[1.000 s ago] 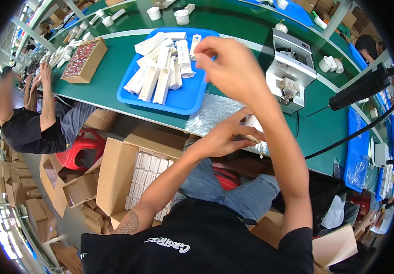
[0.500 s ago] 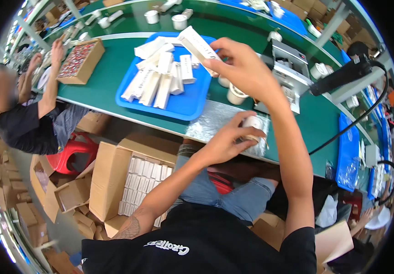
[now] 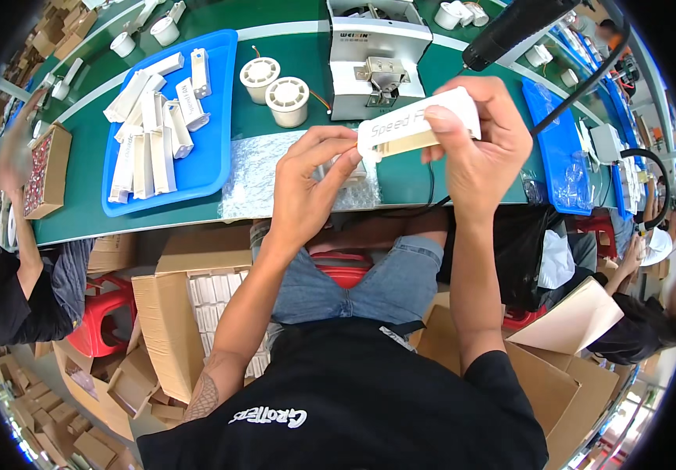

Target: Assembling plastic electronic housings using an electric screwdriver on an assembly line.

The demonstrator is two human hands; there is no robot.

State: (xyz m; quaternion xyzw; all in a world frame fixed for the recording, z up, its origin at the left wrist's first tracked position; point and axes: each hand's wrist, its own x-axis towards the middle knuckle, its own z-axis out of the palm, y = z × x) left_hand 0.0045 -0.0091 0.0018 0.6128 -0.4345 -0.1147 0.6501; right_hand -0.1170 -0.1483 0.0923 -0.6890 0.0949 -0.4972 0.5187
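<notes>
My right hand (image 3: 491,145) grips a long white plastic housing (image 3: 412,124), hollow on its underside and printed on its face. The thumb presses on top of it. At the housing's left end, my left hand (image 3: 310,184) has thumb and fingers pinched together; a tiny orange bit shows there, too small to name. Partly hidden behind the left fingers is a white round part (image 3: 351,172) on the silvery bubble-wrap sheet (image 3: 255,176). Beyond that sheet stand two white round slotted motor units (image 3: 287,102) with thin wires.
Several white housings lie in a blue tray (image 3: 224,117) at left. A grey metal machine (image 3: 377,74) stands ahead, and a black power screwdriver (image 3: 514,35) hangs at upper right. An open carton (image 3: 161,329) of white parts sits below the bench. A co-worker works at far left.
The view has swung right. My right hand has brought the housing from above the tray down to my left hand, which no longer grasps the round part as before.
</notes>
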